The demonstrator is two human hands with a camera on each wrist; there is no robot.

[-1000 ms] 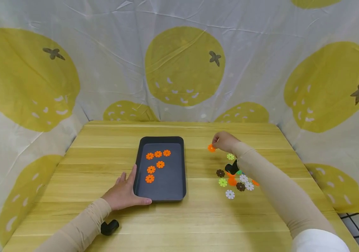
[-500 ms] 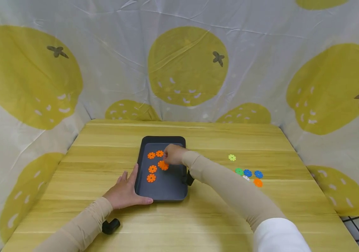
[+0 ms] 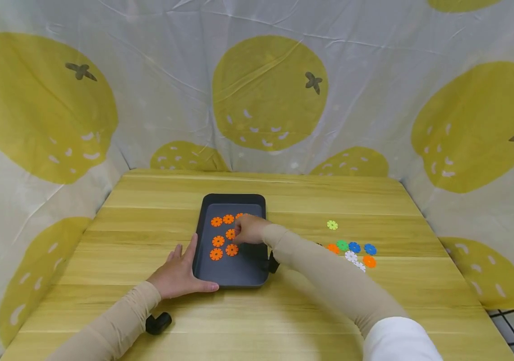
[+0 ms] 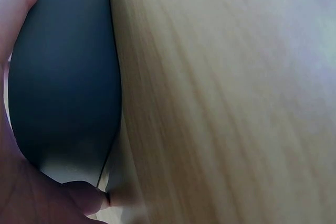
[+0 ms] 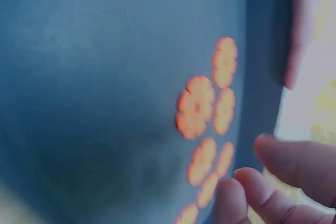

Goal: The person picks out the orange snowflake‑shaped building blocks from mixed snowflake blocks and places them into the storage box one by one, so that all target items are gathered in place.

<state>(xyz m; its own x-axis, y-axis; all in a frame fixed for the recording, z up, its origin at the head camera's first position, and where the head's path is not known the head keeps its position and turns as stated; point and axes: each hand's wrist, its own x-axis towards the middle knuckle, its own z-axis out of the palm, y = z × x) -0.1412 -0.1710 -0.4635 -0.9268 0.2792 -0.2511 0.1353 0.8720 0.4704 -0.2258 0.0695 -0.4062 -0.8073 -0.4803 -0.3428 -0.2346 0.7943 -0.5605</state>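
Reaching from the right, a person's right hand [image 3: 251,229] is over the right half of a dark rectangular tray [image 3: 243,273], while the left hand [image 3: 175,278] braces the tray's near left corner — fingers stretched along the left wall, thumb laid by the near edge. The two hands are apart. The right hand's fingers [image 5: 252,182] are loosely bent, with a gap between thumb and forefinger and nothing gripped; whether a fingertip touches a piece below cannot be told. Inside the tray, toward its left and far side, lie seven orange flower-shaped discs [image 3: 218,241] with notched edges, two of them partly covered by the right hand in the head view. Well to the right of the tray is a loose scatter of similar discs: a yellow-green disc [image 3: 332,225] farthest back, then a green disc [image 3: 342,245], two blue discs [image 3: 370,249], two white discs [image 3: 351,256] and two more orange discs [image 3: 369,261] — partly hidden by the right sleeve [image 3: 329,276]. Beneath the tray is a wooden table [image 3: 157,200], and behind it hangs a pale curtain [image 3: 356,100] printed with large yellow lemons [image 3: 270,95].
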